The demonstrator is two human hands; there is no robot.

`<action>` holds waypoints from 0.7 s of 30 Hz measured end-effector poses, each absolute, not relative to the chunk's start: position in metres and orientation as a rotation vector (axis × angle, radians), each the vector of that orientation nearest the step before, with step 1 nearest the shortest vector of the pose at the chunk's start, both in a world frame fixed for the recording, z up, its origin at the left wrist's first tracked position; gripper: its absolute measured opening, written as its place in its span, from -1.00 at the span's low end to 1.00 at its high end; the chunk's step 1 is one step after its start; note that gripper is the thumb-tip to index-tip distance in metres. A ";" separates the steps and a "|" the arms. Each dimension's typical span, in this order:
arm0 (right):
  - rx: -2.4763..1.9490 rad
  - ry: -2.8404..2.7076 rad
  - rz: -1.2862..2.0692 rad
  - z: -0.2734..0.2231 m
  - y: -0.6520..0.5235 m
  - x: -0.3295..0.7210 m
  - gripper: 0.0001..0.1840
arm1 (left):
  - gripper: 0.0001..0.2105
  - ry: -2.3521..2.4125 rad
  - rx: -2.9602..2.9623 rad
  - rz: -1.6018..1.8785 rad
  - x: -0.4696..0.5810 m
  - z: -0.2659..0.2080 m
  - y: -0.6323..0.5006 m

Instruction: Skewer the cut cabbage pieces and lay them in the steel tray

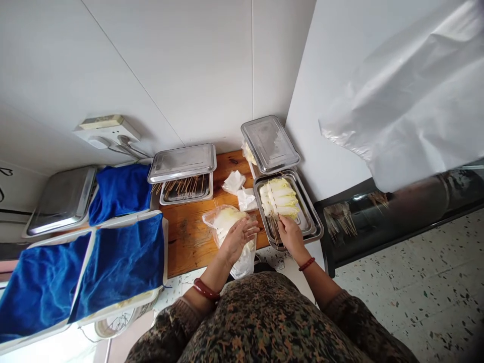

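My left hand [239, 238], fingers apart and holding nothing, is over a clear plastic bag [244, 261] with pale cabbage in it. Wooden stick ends poke out near the bag's top. At the near side of a metal tray [313, 229], my right hand [290, 233] is closed on the stick of a skewer. Several skewers of pale Chinese cabbage leaves [282, 195] lie side by side in this tray, yellow-green tips to the right. Their sticks [273, 227] point toward me. My fingers partly hide the stick they hold.
Crumpled white tissues [234, 181] lie on the wooden table [189, 237]. Behind, a metal lid [270, 143] leans over the tray; another lid [182, 162] half covers a tray of sticks [187, 189]. Blue cloths [123, 257] cover containers at left. A glass-fronted case [351, 222] stands right.
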State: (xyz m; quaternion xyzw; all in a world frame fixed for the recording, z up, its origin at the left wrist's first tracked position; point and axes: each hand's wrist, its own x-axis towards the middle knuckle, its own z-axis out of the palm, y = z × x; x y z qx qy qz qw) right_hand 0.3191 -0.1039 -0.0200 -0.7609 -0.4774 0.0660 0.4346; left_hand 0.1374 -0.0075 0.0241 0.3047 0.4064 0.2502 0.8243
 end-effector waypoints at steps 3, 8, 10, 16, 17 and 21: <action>-1.917 -1.229 0.147 -0.026 -0.105 0.316 -0.63 | -0.62 0.869 0.654 0.541 0.134 0.016 -0.007; -1.956 -1.238 0.096 -0.022 -0.108 0.319 -0.62 | -0.58 0.843 0.688 0.521 0.136 0.010 -0.009; -1.972 -1.271 0.101 -0.022 -0.106 0.317 -0.63 | -0.57 0.823 0.700 0.487 0.139 0.010 -0.011; -2.031 -1.405 0.183 -0.025 -0.102 0.313 -0.69 | -0.57 0.806 0.722 0.410 0.145 0.007 -0.017; -2.045 -1.415 0.194 -0.024 -0.103 0.314 -0.69 | -0.58 0.812 0.717 0.405 0.145 0.006 -0.018; -2.106 -1.435 0.250 -0.023 -0.108 0.318 -0.70 | -0.62 0.837 0.738 0.387 0.145 0.000 -0.021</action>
